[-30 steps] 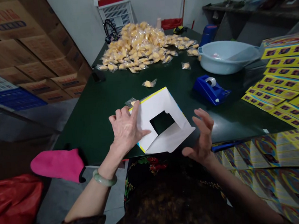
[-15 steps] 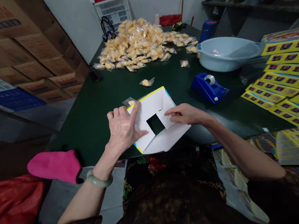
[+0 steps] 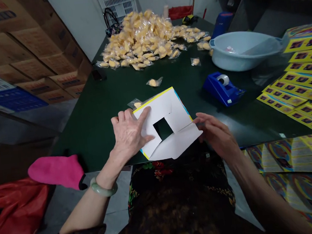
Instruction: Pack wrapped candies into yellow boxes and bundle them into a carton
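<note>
A partly folded cardboard box [image 3: 159,107] lies at the near edge of the green table, its white inner side up and yellow and blue print along its outer edges. Between its inward-folded flaps a four-sided dark gap shows. My left hand [image 3: 128,132] grips the box's left side, thumb and forefinger over the white flaps and the other fingers outside. At the right corner, beside the raised near flap [image 3: 175,142], my right hand [image 3: 218,133] is open with curved fingers, its fingertips at the box edge. One wrapped yellow piece [image 3: 137,104] lies just behind the box.
Wrapped yellow pieces form a large pile [image 3: 148,36] at the table's back. A blue tape dispenser [image 3: 221,90] and light-blue basin [image 3: 245,58] stand to the right, near stacked yellow printed cartons [image 3: 294,92]. Brown boxes [image 3: 29,63] are stacked left; a pink mitt [image 3: 56,170] is nearer.
My right hand has moved right, off the inner right flap to the box's right corner, and its fingers have spread. My left hand keeps its hold; the view has shifted slightly.
</note>
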Tool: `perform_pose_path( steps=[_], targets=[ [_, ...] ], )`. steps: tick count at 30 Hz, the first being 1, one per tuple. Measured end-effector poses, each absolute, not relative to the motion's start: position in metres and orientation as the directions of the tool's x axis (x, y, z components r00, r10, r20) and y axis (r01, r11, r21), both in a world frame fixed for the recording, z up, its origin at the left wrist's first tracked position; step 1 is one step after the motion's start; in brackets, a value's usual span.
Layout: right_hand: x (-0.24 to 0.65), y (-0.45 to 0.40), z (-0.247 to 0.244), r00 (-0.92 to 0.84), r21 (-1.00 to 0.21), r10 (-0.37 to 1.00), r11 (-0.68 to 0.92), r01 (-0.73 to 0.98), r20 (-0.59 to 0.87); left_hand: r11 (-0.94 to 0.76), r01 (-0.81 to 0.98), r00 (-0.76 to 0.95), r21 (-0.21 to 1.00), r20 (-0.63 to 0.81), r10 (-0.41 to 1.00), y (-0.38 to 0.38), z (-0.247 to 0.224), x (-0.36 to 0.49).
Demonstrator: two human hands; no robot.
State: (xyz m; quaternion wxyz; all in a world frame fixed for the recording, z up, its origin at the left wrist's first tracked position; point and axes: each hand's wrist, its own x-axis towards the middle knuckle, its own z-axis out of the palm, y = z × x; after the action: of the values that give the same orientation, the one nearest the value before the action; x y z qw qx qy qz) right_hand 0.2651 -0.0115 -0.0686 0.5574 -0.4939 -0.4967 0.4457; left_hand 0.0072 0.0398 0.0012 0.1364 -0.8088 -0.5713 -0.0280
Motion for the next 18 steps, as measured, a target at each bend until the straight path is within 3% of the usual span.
perform_pose_path(
  steps=[3, 8, 12, 18],
  targets=[
    [0.256, -0.027, -0.069, 0.074, -0.984, 0.982, 0.175, -0.039, 0.172, -0.31, 0.932, 0.344, -0.186, 0.197, 0.918, 0.039, 0.002, 0.008],
    [0.23, 0.001, -0.056, 0.256, -0.937, 0.952, 0.075, 0.341, 0.169, -0.321, 0.928, 0.355, -0.188, 0.191, 0.915, 0.039, 0.003, 0.007],
    [0.222, 0.028, -0.042, 0.198, -0.797, 0.969, -0.003, 0.604, 0.147, -0.358, 0.916, 0.391, -0.181, 0.198, 0.899, 0.041, 0.001, 0.002],
    [0.229, 0.038, -0.029, 0.034, -0.61, 0.998, 0.002, 0.792, 0.048, -0.36, 0.927, 0.375, -0.106, 0.233, 0.897, 0.042, -0.004, 0.0]
  ],
)
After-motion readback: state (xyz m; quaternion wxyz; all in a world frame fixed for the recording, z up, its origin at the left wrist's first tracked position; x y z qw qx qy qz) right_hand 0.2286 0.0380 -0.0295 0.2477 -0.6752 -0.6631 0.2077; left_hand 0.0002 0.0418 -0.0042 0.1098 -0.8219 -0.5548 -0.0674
